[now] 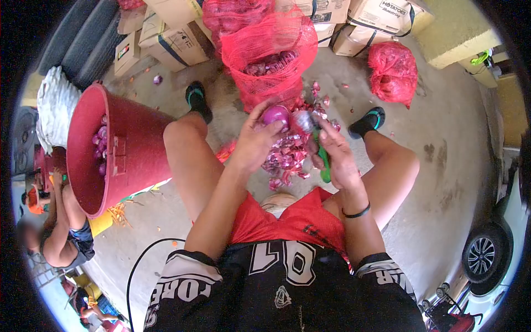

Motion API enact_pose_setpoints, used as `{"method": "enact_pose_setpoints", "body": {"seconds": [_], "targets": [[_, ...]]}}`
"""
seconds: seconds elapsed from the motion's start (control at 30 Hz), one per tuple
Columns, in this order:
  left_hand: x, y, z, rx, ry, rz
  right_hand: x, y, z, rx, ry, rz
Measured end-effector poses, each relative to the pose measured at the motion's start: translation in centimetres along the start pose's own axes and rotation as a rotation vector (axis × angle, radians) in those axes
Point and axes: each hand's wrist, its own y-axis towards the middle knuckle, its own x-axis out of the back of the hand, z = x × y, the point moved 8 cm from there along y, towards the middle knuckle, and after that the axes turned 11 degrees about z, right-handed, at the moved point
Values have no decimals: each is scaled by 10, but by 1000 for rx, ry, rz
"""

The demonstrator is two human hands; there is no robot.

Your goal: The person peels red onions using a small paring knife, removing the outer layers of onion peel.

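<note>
"So, where's the onion (pixel 275 117)?"
"In the left hand (pixel 258 137), above the peelings (pixel 285 159), that grip curled snugly around it."
"And the right hand (pixel 339 156)?"
"Its grip is wrapped round a green-handled tool (pixel 324 174)."
"The containers?"
"The open mesh sack (pixel 264 90) ahead holds loose onions (pixel 272 64); the red tub (pixel 135 146) at left holds purple ones (pixel 100 143); a bulging red bag (pixel 392 72) rests on the floor (pixel 431 185) at right."

Garage: parked car (pixel 485 259), stacked cartons (pixel 180 47)
</note>
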Motion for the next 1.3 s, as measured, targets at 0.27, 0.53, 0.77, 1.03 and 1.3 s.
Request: {"method": "enact_pose_setpoints", "body": {"seconds": [0.27, 0.53, 0.77, 1.03, 1.3], "targets": [[2, -4, 3, 112, -47, 147, 30, -5, 23, 126, 36, -85], [7, -2, -28, 39, 54, 78, 50, -11, 11, -105, -276, -117], [92, -23, -171, -357, 208, -159, 29, 0, 15, 49, -1083, -17], [50, -6, -280, -605, -108, 97, 23, 14, 6, 59, -1157, 26], [-9, 154, -112, 54, 1581, 299, 24, 18, -20, -170, -1260, 136]]}}
